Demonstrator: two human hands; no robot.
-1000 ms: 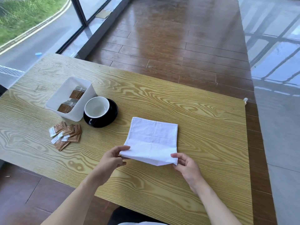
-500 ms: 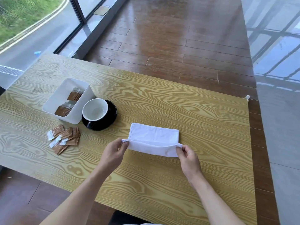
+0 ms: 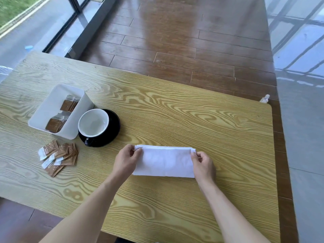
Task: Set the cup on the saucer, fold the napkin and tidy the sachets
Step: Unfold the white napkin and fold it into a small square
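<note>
Both hands point(image 3: 125, 159) point(image 3: 203, 163) pinch napkin point(image 3: 164, 161) top corners; let go unevenly & layers may slip askew.

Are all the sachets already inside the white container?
No: a pile of loose sachets lies on the table in front of the white container.

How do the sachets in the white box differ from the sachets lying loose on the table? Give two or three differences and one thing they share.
The sachets in the white box stand on edge in two neat bundles; the loose sachets lie flat, fanned and overlapping. The boxed ones sit behind the box's walls; the loose ones rest on the bare table in front of it. Both are brown packets with white ends.
</note>
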